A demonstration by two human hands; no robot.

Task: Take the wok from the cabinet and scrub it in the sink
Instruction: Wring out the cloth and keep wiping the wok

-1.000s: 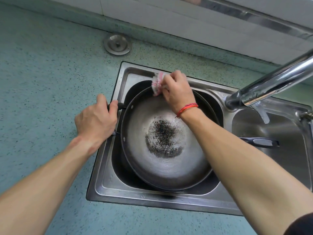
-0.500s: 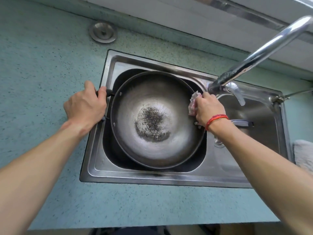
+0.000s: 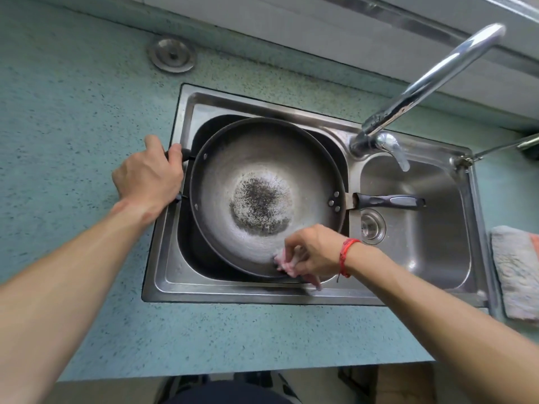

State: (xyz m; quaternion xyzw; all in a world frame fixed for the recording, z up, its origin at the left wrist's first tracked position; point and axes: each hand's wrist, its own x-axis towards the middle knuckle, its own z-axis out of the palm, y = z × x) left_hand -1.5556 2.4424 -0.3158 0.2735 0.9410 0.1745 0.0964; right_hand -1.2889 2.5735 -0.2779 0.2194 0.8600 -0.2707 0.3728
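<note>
A grey metal wok (image 3: 250,173) with a dark burnt patch in its middle lies in the left basin of the steel sink (image 3: 172,269). Its long black handle (image 3: 390,201) reaches right over the small basin. My left hand (image 3: 148,177) is closed on the wok's small loop handle at the left rim. My right hand (image 3: 313,250), with a red string on the wrist, presses a pink and white cloth (image 3: 287,263) against the wok's near inner wall and rim.
A chrome tap (image 3: 431,83) arches over the sink from the back right. A round metal cover (image 3: 172,55) sits in the speckled teal counter behind the sink. A grey towel (image 3: 516,269) lies right of the sink. The small basin has a drain (image 3: 372,225).
My right hand has swept the cloth around the wok's rim, from the far side, along the right side, to the near side. My left hand has kept its hold.
</note>
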